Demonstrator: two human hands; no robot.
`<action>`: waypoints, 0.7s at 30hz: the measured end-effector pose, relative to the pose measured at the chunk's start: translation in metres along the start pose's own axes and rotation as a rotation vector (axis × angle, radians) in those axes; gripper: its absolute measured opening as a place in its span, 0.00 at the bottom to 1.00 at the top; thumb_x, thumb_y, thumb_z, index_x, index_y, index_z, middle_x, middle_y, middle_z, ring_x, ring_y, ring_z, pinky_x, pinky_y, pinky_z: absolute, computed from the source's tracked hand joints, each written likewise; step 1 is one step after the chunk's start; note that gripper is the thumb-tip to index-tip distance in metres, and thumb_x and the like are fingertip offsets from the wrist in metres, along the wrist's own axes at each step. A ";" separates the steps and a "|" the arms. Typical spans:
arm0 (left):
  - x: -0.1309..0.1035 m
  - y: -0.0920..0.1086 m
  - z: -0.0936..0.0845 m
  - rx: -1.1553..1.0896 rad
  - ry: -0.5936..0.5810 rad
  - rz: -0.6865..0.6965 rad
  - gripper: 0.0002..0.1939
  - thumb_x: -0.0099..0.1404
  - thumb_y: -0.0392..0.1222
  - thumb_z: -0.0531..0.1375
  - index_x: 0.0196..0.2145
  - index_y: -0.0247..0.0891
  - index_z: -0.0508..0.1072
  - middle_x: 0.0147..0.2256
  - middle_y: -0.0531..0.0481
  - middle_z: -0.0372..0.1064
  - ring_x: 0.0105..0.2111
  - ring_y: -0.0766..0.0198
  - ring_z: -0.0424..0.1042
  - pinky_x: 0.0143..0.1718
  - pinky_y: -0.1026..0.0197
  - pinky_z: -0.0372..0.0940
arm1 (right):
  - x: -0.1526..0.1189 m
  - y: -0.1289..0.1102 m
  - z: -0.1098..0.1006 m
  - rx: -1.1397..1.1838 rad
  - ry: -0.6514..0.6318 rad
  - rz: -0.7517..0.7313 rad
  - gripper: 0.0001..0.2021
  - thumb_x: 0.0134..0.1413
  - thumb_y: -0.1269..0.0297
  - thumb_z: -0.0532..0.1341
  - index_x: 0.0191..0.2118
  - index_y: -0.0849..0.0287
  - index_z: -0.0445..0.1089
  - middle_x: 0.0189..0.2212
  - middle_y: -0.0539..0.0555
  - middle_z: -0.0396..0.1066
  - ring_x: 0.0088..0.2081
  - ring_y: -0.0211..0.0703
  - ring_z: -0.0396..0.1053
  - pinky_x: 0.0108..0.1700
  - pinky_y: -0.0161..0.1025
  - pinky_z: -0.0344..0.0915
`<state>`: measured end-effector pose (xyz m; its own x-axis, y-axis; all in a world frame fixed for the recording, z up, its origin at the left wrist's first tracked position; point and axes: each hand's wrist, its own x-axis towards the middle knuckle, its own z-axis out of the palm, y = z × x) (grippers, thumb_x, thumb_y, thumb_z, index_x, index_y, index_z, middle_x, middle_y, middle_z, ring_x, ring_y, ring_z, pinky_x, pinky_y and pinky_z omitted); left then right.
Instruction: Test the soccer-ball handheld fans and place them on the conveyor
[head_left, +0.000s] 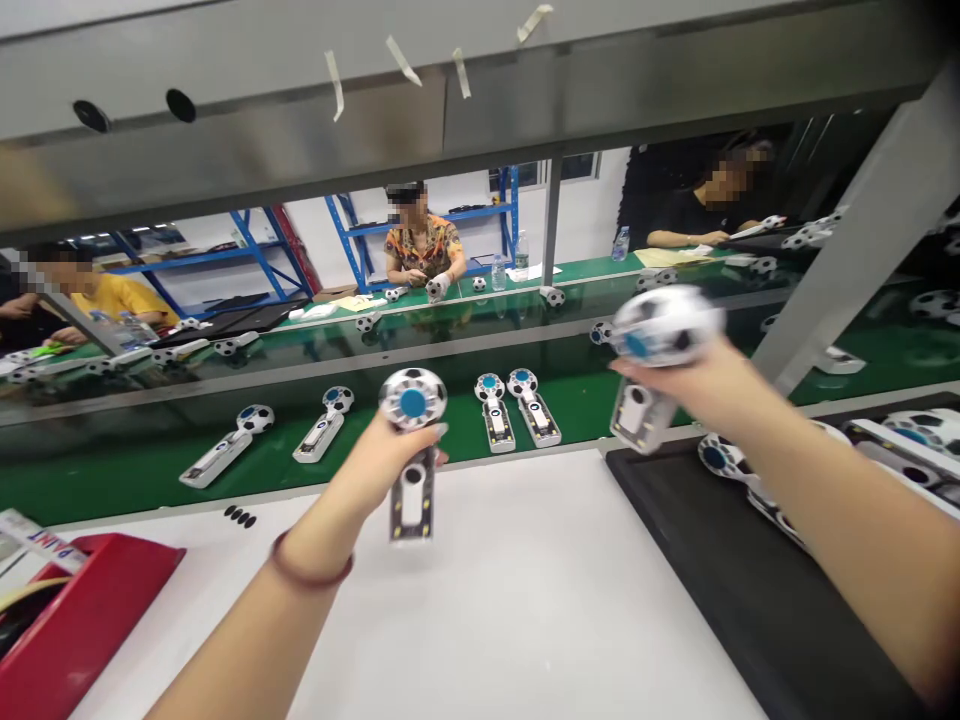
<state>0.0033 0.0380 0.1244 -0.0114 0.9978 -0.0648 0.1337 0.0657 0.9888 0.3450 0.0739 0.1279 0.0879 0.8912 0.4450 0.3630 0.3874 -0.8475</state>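
Note:
My left hand (379, 450) is closed around the neck of a soccer-ball-headed handheld device (411, 500), held upright over the white work surface (510, 580). Its round head has a blue disc, and its pale handle has a dark oval and small yellow spots. To the right, my right hand (701, 375) grips a similar device (667, 325), blurred by motion, above the near end of a black tray (675, 560). Between my hands, two more such devices (495, 415) lie side by side on the green belt (450, 440).
Further devices (225, 450) lie on the belt at left, and several fill the tray's right side. A red bin (97, 610) stands at left, near small black discs (240, 516). A metal shelf (450, 110) spans overhead, with a slanted post (847, 250) at right. Co-workers sit opposite.

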 end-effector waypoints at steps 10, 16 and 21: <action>0.139 -0.021 0.066 0.606 0.216 0.099 0.25 0.57 0.36 0.59 0.51 0.32 0.59 0.54 0.32 0.55 0.58 0.46 0.51 0.54 0.49 0.53 | 0.092 0.073 0.056 -0.592 -0.226 0.330 0.43 0.40 0.63 0.65 0.62 0.61 0.44 0.54 0.67 0.58 0.54 0.60 0.58 0.53 0.50 0.55; 0.139 -0.053 0.129 0.654 -0.019 -0.145 0.15 0.61 0.43 0.57 0.44 0.34 0.67 0.46 0.43 0.64 0.46 0.55 0.65 0.46 0.46 0.62 | 0.052 0.101 0.112 -0.484 -0.289 0.481 0.40 0.40 0.60 0.64 0.59 0.67 0.50 0.51 0.69 0.62 0.51 0.59 0.62 0.49 0.46 0.59; 0.130 -0.056 0.145 0.414 -0.123 -0.276 0.13 0.62 0.44 0.57 0.42 0.34 0.68 0.41 0.46 0.67 0.39 0.59 0.68 0.40 0.52 0.66 | 0.038 0.099 0.123 -0.248 -0.253 0.546 0.28 0.38 0.63 0.63 0.49 0.67 0.60 0.40 0.65 0.69 0.44 0.57 0.67 0.43 0.45 0.62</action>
<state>0.1379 0.1640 0.0412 0.0113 0.9344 -0.3561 0.5240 0.2978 0.7980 0.2697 0.1755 0.0258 0.1100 0.9842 -0.1389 0.5342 -0.1764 -0.8267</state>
